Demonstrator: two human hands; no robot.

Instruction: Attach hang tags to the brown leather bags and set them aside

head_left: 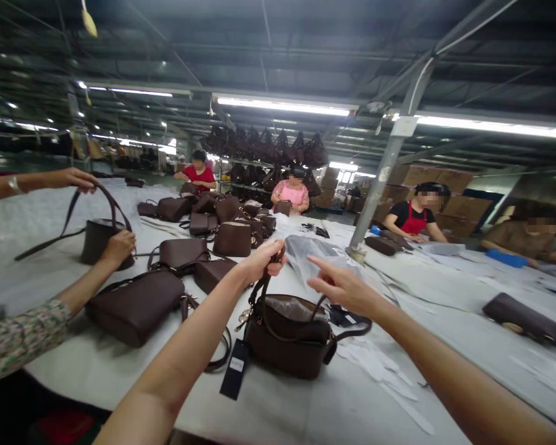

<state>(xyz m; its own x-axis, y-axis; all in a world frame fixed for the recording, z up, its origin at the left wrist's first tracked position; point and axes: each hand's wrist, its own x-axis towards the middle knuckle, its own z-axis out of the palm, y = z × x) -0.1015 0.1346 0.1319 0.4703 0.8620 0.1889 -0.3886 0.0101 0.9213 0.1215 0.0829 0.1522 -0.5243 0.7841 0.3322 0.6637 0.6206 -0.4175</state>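
A dark brown handbag point(285, 355) stands upright on the white table in front of me, its top open and clear plastic filling point(290, 307) showing inside. My left hand point(265, 261) is closed around the bag's raised handle. Above the bag's right side is my right hand point(340, 285), index finger stretched out and thumb apart, holding nothing that I can see. A black hang tag point(235, 369) and a gold-coloured charm point(244, 317) lie at the bag's left side. Its strap point(352, 334) loops out to the right. Behind my hands lies a clear plastic bag point(301, 256).
At left, a co-worker's hands hold another brown bag point(97, 241). Several brown bags point(139, 303) crowd the table's left and middle. A metal post point(380, 185) rises at right. White paper pieces point(375, 364) and a brown bag point(526, 318) lie on the right. Several people work across the table.
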